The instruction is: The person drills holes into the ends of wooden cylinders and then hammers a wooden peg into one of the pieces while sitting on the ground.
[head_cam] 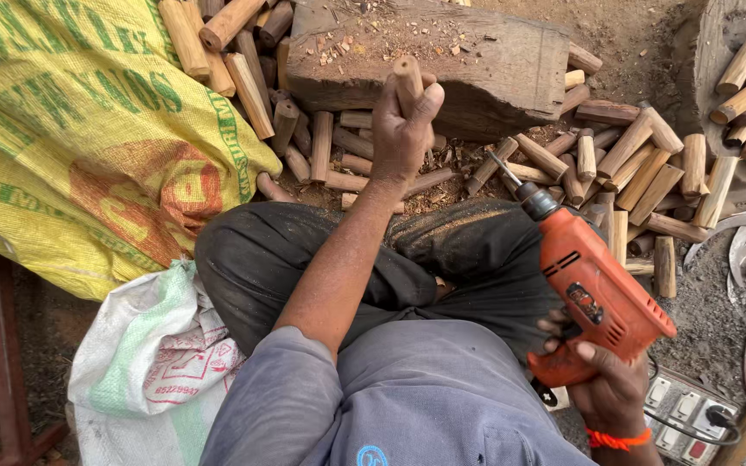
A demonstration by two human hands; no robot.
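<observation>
1. The left hand [403, 129] is raised in front of the person, over the near edge of a big wooden block [442, 60]. Its fingers are curled tight around a short round wooden peg [407, 79]; the thumb presses on the peg's right side and the peg's cut end sticks up above the fist.
2. The peg stands roughly upright, held clear of the block and of the pile below it.
3. The right hand [606, 388] grips the handle of an orange electric drill [597, 298] low at the right, beside the person's knee. The fingers wrap closed around the handle, one fingertip lying near the trigger.
4. The drill points up and to the left; its thin bit [504, 170] ends well apart from the peg, touching nothing.
5. An orange band [619, 440] circles the right wrist.
6. Many more cut wooden pegs [632, 173] lie heaped on the ground around the block, and some rest on a round stump [718, 52] at the top right.
7. A yellow woven sack [88, 129] fills the left side, with a white sack [157, 362] below it.
8. A switch board with sockets [692, 414] lies on the ground just beside the right hand, a black cord plugged into it.
</observation>
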